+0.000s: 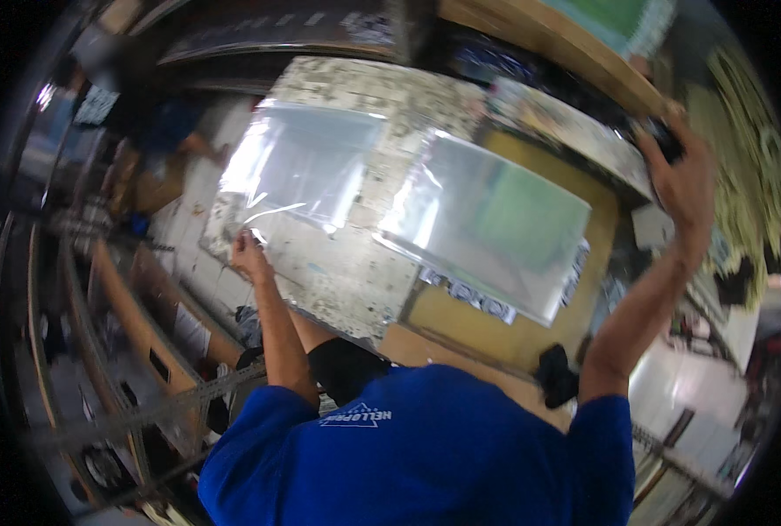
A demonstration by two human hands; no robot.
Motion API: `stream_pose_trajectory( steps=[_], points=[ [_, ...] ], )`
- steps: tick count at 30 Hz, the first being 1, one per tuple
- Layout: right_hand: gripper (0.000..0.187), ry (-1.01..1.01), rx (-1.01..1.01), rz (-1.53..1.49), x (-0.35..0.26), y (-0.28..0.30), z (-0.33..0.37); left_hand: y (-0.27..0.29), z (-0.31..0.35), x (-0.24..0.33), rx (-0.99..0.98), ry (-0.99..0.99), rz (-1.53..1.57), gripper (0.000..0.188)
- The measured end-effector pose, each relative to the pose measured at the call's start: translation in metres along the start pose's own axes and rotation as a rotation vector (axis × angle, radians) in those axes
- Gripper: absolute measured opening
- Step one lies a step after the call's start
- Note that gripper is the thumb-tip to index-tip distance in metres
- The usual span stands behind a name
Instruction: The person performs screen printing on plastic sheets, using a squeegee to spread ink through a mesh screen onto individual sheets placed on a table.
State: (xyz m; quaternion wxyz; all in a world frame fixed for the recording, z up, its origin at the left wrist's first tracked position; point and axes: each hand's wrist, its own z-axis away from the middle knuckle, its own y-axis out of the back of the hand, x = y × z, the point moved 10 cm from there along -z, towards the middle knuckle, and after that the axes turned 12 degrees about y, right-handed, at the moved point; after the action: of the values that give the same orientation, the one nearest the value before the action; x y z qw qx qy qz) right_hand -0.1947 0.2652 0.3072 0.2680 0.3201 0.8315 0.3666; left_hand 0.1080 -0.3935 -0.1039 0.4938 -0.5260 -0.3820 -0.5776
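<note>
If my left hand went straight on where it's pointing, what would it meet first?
Probably the clear plastic sheet on the left, just ahead of your left hand; blur hides whether they touch.

Small white lettering with a white outline is showing on the blue shirt in the near middle. A white print is marking a dark shirt at the far left, too blurred to read. Black-and-white printed strips are edging the right clear sheet, also illegible.

Glossy clear sheet flat on speckled table; second sheet right, askew.
</note>
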Motion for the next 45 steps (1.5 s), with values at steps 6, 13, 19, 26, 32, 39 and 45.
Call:
stream_pose_trajectory(
  steps=[6, 13, 19, 26, 32, 39, 45],
  points=[
    [0.034, -0.02, -0.011, -0.049, 0.023, -0.005, 0.01, 0.052, -0.047, 0.008, 0.155, -0.028, -0.108, 0.026],
    [0.032, -0.035, -0.007, -0.017, 0.019, -0.003, 0.019, 0.002, 0.026, 0.082, 0.593, -0.188, -0.832, 0.066],
    [0.032, 0.036, -0.009, 0.045, -0.005, -0.005, 0.035, -0.154, 0.137, 0.066, -0.234, -0.373, -0.278, 0.062],
    [0.032, 0.073, -0.014, 0.075, -0.017, -0.015, 0.063, -0.269, 0.307, 0.05, -0.875, -0.13, -0.074, 0.074],
    [0.029, 0.099, 0.039, 0.043, -0.02, -0.011, 0.055, -0.255, 0.249, 0.064, -0.732, -0.156, -0.039, 0.07],
    [0.03, 0.039, 0.021, 0.012, -0.013, -0.015, 0.053, -0.205, 0.202, 0.067, -0.538, -0.057, -0.015, 0.066],
    [0.03, 0.051, 0.044, 0.053, -0.009, -0.009, 0.053, -0.201, 0.235, 0.044, -0.577, 0.018, -0.182, 0.065]
  ],
)
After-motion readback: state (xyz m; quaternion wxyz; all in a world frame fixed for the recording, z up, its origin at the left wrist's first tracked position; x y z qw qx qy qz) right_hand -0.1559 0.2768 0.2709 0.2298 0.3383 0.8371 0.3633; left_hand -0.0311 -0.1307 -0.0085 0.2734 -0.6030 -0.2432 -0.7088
